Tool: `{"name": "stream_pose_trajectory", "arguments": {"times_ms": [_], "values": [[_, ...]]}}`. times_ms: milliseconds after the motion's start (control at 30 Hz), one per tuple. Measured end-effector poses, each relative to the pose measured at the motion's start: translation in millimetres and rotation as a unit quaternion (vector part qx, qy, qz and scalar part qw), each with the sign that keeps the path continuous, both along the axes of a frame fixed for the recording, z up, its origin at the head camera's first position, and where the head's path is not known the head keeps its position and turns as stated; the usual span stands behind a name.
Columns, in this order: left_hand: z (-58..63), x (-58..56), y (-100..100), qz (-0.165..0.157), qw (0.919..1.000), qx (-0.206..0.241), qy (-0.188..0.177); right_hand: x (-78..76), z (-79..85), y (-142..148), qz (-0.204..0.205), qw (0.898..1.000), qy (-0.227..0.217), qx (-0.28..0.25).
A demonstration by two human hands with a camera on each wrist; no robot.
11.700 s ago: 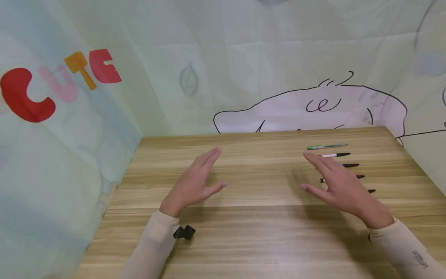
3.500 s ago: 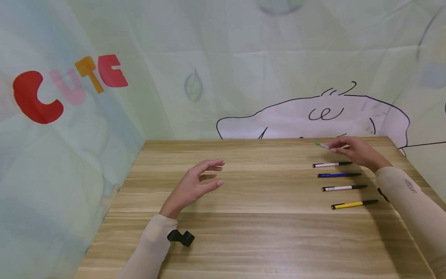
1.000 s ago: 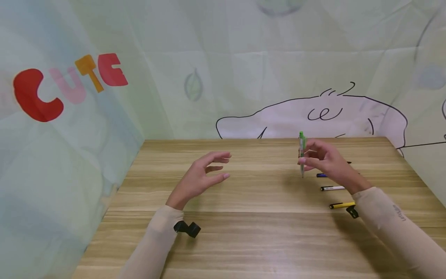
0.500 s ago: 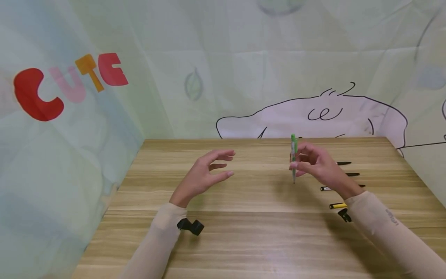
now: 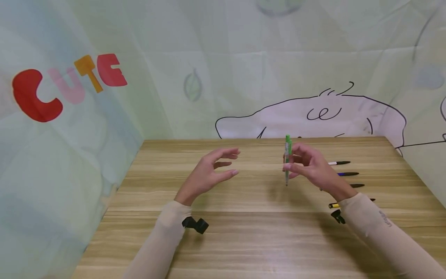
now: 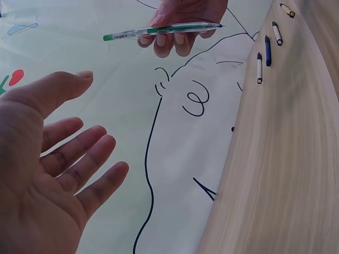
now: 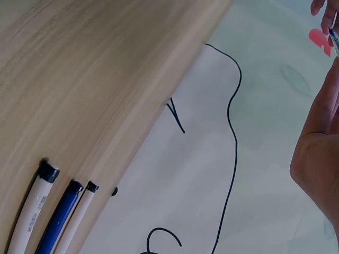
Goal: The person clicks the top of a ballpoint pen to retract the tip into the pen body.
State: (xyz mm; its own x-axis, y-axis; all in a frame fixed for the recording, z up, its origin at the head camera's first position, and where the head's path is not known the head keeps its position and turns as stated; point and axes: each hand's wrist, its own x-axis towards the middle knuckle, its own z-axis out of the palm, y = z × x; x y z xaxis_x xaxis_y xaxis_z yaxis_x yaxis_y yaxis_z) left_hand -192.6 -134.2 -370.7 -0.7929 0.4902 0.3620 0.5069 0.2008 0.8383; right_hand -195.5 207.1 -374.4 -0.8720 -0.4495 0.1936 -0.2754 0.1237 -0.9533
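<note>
My right hand pinches a clear pen with green ends between thumb and fingers. In the head view the pen stands upright above the table, its tip pointing down. Across a small gap to the left, my left hand hovers with loosely bent fingers and nothing in them. The left wrist view shows the same green pen in the right hand, beyond the spread fingers of my left hand. Only the pen's tip and part of my right hand appear in the right wrist view.
Under and beside the right forearm lie a white pen, a blue pen, another white pen and a yellow pen, in a row on the wooden table. A printed cloth hangs behind.
The green pen lay at the back of the row; my right hand picked it up, turned it upright and carried it left. Lately both hands have drifted slightly towards each other.
</note>
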Motion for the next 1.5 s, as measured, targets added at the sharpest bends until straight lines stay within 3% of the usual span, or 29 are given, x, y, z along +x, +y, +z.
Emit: {"name": "stream_pose_trajectory", "arguments": {"times_ms": [933,1500], "values": [[0.6,-3.5,27,-0.040,0.9949,0.065,0.066,5.2,3.3,-24,0.033,0.999,-0.004,-0.021],[3.3,-3.9,46,-0.050,0.9922,0.056,0.100,8.2,3.6,-34,0.049,0.998,-0.012,-0.037]]}}
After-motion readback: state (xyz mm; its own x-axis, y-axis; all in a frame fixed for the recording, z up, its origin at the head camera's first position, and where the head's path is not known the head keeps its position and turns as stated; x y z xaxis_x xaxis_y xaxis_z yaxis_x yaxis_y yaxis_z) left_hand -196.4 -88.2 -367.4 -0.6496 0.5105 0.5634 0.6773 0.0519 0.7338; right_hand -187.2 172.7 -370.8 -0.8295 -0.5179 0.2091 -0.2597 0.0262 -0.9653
